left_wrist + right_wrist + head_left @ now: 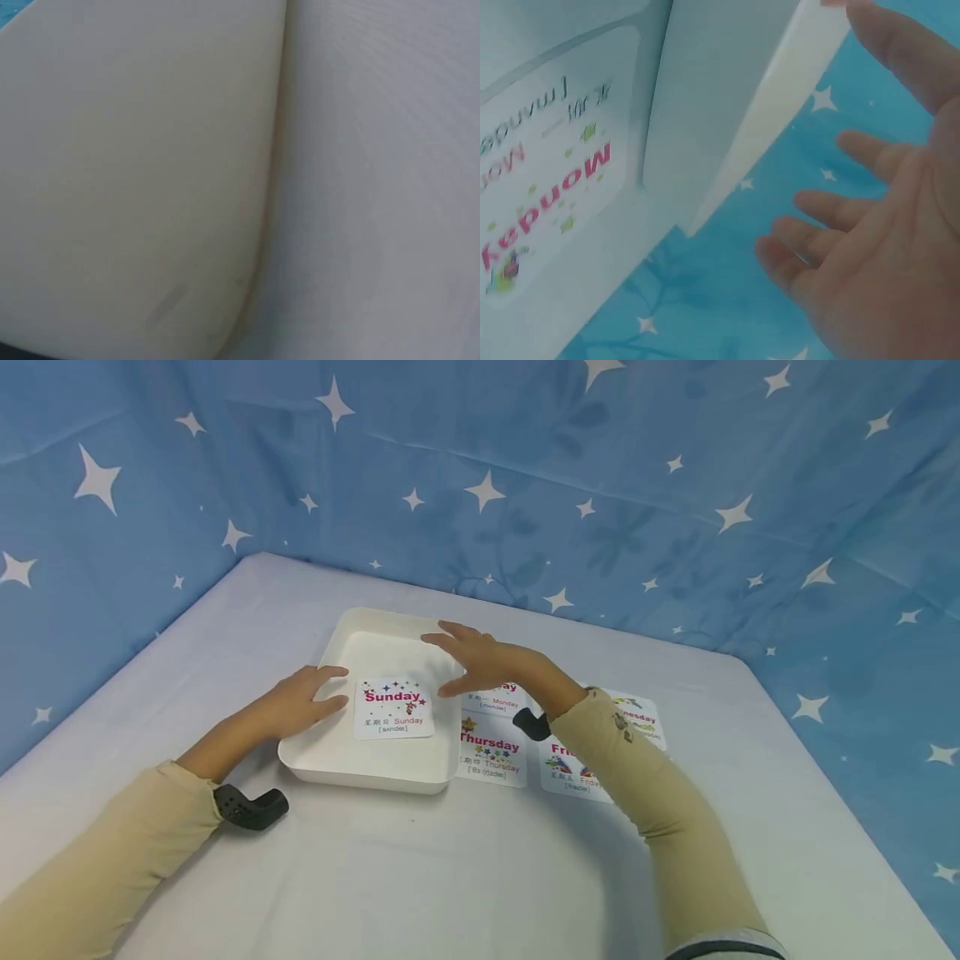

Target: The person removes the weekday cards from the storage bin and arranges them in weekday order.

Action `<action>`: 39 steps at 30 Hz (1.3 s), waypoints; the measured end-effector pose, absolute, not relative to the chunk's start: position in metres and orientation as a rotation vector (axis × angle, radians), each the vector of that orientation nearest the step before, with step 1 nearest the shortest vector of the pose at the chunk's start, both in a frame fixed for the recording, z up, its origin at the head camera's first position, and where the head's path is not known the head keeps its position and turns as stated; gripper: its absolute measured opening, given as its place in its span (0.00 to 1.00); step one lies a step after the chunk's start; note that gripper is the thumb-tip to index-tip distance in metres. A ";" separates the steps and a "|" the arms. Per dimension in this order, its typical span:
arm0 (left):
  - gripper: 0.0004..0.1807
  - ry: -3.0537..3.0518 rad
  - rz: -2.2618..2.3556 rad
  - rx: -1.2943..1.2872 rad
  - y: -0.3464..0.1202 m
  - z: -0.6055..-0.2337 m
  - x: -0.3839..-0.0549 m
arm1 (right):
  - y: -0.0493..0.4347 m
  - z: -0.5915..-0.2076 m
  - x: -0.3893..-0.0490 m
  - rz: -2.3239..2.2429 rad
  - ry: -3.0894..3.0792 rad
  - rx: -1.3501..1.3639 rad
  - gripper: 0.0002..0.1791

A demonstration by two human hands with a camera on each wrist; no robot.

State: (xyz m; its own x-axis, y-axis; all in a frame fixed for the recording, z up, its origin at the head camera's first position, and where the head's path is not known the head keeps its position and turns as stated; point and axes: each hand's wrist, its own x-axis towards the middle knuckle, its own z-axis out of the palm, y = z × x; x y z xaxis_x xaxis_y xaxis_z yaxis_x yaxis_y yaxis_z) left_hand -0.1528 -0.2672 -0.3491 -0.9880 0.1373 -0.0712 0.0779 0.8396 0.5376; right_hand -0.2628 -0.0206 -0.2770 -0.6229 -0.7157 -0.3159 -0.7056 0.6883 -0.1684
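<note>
A white shallow tray (378, 647) stands on the table, with a "Sunday" card (393, 710) lying face up inside it. My left hand (303, 700) is at the tray's left rim, thumb and fingers spread apart; whether it touches the rim I cannot tell. Over the tray's right side hovers my right hand (480, 662), fingers loosely extended and holding nothing. The right wrist view shows that open palm (885, 247) beside the tray wall (712, 90) and a "Monday" card (555, 172). In the left wrist view only the tray's side (142, 150) and the tablecloth appear.
Right of the tray lie more weekday cards: "Monday" (493, 703), "Thursday" (495, 750), "Friday" (573, 781) and a partly covered "Wednesday" (643, 718). My right forearm hides part of them. A blue star-patterned curtain (525, 552) borders the white table (420, 877).
</note>
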 end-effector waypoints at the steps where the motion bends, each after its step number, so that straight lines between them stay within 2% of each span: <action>1: 0.30 2.910 0.836 0.176 -0.266 -0.348 -0.153 | -0.024 -0.279 -0.262 -0.058 2.530 -1.115 0.49; 8: 0.31 2.900 0.823 0.161 -0.264 -0.348 -0.154 | -0.048 -0.309 -0.254 0.087 2.405 -1.175 0.61; 11: 0.30 2.902 0.820 0.162 -0.264 -0.350 -0.154 | -0.056 -0.317 -0.250 0.158 2.365 -1.185 0.63; 30: 0.32 2.903 0.818 0.185 -0.265 -0.349 -0.151 | -0.056 -0.314 -0.221 0.256 2.498 -1.332 0.49; 39: 0.32 2.906 0.821 0.201 -0.261 -0.348 -0.150 | -0.053 -0.311 -0.218 0.298 2.493 -1.348 0.47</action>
